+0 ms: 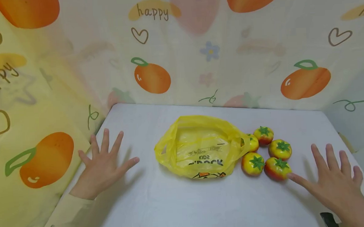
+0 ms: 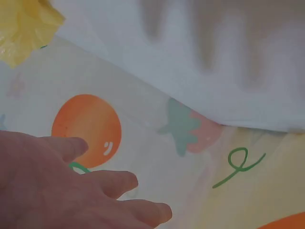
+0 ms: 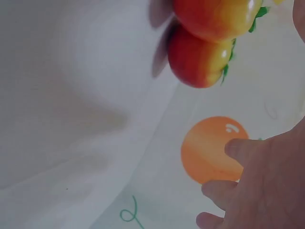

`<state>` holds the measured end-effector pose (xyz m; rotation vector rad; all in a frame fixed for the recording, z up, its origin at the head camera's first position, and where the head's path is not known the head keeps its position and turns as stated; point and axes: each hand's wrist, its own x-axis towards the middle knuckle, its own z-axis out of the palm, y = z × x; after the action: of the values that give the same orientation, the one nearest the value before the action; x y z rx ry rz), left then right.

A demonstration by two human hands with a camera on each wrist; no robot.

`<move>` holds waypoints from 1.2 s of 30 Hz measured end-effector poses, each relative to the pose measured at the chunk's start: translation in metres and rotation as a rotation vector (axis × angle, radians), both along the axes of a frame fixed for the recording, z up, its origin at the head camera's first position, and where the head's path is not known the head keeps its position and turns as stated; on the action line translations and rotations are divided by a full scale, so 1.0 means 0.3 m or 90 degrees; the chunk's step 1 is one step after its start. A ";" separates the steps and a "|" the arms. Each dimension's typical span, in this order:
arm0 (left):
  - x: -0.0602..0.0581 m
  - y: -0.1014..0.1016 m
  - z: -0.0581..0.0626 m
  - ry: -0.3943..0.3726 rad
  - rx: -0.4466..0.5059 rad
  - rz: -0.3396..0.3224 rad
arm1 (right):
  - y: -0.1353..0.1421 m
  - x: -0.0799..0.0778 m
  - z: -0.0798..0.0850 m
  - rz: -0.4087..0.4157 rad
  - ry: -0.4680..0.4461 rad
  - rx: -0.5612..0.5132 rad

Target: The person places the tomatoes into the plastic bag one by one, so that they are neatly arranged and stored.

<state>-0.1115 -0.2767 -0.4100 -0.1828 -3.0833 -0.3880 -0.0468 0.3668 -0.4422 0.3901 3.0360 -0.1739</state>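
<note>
A yellow plastic bag (image 1: 202, 150) lies at the middle of the table, its mouth spread wide and dark print on its inner side. Close against its right side several red-and-yellow tomatoes (image 1: 280, 150) with green leafy tops sit in a cluster, one partly covered by the bag's handle. To the left of the bag my left hand (image 1: 103, 169) hovers with fingers spread, holding nothing. My right hand (image 1: 337, 180) is spread likewise at the right, its thumb tip overlapping the nearest tomato (image 1: 277, 169) in the head view. Two tomatoes (image 3: 198, 57) show in the right wrist view.
The white table (image 1: 174, 210) ends at the back against a hanging cloth (image 1: 186, 75) printed with oranges and hearts. More of this cloth (image 1: 8, 211) hangs along the left edge. A dark band (image 1: 329, 219) sits at my right wrist.
</note>
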 end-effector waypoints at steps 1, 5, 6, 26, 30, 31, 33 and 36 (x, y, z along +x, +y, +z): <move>-0.003 0.003 -0.001 0.000 0.005 0.000 | -0.004 -0.003 0.004 0.005 0.004 -0.001; -0.018 0.023 -0.003 -0.002 0.030 -0.003 | -0.023 -0.015 0.020 0.025 0.013 -0.010; -0.022 0.032 -0.001 -0.007 0.037 -0.006 | -0.030 -0.018 0.024 0.028 0.011 -0.012; -0.111 0.419 0.039 -0.116 0.188 -0.033 | -0.273 -0.161 0.130 0.158 0.059 -0.047; -0.134 0.473 0.045 -0.140 0.190 -0.018 | -0.311 -0.187 0.149 0.183 0.063 -0.056; -0.138 0.484 0.048 -0.139 0.188 -0.017 | -0.320 -0.193 0.153 0.189 0.063 -0.059; -0.145 0.504 0.054 -0.136 0.186 -0.012 | -0.336 -0.201 0.160 0.200 0.062 -0.065; -0.149 0.520 0.050 -0.131 0.178 -0.008 | -0.356 -0.214 0.159 0.217 0.062 -0.072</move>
<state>-0.1563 -0.1208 -0.3952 -0.1623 -3.1773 -0.8841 -0.1109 0.2599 -0.3945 -0.1496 3.1067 -0.3478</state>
